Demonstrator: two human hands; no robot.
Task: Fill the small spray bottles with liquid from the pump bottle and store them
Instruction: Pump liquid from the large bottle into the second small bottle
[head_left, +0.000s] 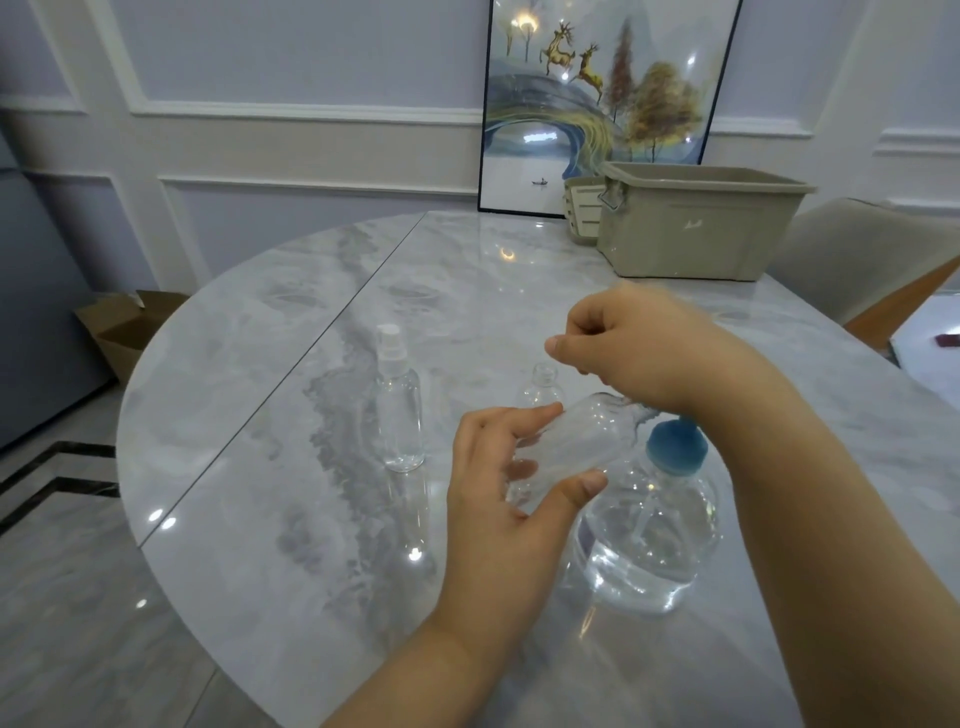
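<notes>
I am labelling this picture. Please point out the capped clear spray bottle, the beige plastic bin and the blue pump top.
Capped clear spray bottle (399, 410): head view, mid-body.
Beige plastic bin (691, 231): head view, front wall.
Blue pump top (675, 448): head view, blue collar.

Left hand: fingers and thumb curled in a grip. Right hand: raised above it, fingertips pinched together, forearm angled inward.

Table: all the bottles and the bin are borne on it.
Capped spray bottle: stood upright, left of the hands.
Open bottle: stood behind the held bottle.
Held bottle: tilted, gripped in the left hand, just left of the pump bottle.
Right hand: held above the pump bottle.
Bin: placed at the far right, before the framed picture.
</notes>
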